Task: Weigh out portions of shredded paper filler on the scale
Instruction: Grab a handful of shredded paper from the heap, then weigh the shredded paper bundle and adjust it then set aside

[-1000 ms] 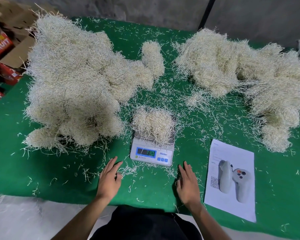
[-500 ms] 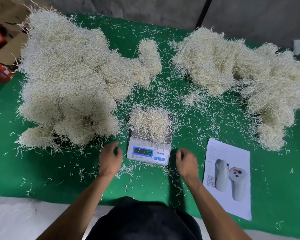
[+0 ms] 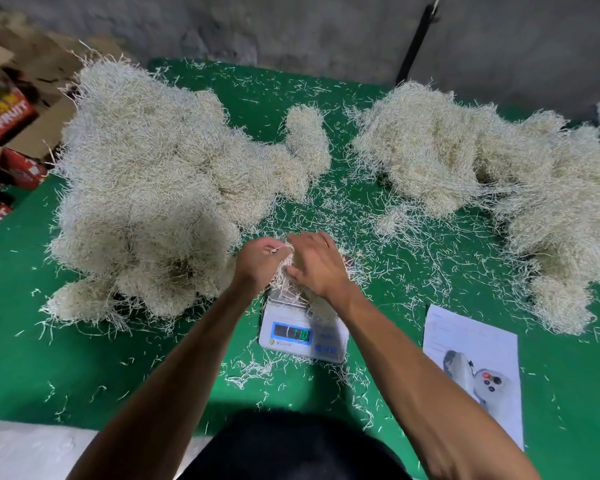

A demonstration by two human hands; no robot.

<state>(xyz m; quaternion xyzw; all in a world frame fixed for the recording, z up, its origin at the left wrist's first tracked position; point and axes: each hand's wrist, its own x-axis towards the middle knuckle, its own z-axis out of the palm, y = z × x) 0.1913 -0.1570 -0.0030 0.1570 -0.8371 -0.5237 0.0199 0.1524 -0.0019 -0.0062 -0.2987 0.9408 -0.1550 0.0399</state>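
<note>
A small white digital scale (image 3: pixel 303 336) stands on the green table (image 3: pixel 84 368), its lit display facing me. On its platform lies a portion of cream shredded paper filler (image 3: pixel 288 284), mostly hidden under my hands. My left hand (image 3: pixel 258 263) grips the portion from the left with curled fingers. From the right, my right hand (image 3: pixel 317 265) lies over the portion with fingers wrapped round it. A big heap of filler (image 3: pixel 153 188) covers the table's left side and a second heap (image 3: pixel 482 174) spreads across the right.
A printed sheet (image 3: pixel 478 368) showing a controller lies right of the scale. Loose paper strands litter the cloth around the scale. Cardboard and red fruit boxes (image 3: pixel 4 123) stand off the table's left edge. A dark pole (image 3: pixel 416 43) leans against the back wall.
Both hands have left the cloth in front of the scale, moved forward and closed around the portion on the platform. The camera has moved closer.
</note>
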